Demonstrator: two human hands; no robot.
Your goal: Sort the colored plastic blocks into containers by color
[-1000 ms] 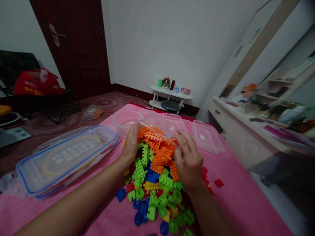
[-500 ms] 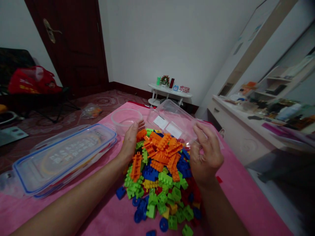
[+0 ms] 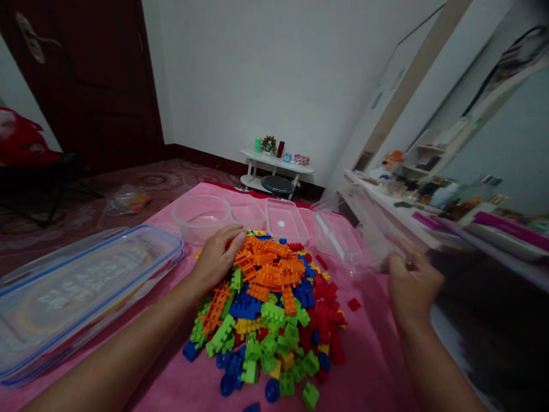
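Swinging out to the right, my right hand (image 3: 414,283) has carried the clear box (image 3: 369,229) away from the heap; half a second ago it tilted just behind the orange bricks (image 3: 274,269). Thumb and fingers are clamped on its near end (box and hand both smear with motion). My left hand (image 3: 221,252) has stayed at the heap's left side, fingers apart from the thumb and gripping nothing; whether the fingertips press the bricks, I cannot tell. With my right arm aside, the red bricks (image 3: 323,309) show more fully.

The orange ones, long and studded plastic, lie crosswise on top of the heap, over chunky green bricks (image 3: 272,312). All of it sits on soft pink cloth (image 3: 373,360). Behind stand a round, thin-walled tub (image 3: 201,209) and a shallow rectangular tray (image 3: 286,220), both see-through; left lies a blue-rimmed lid (image 3: 94,280).
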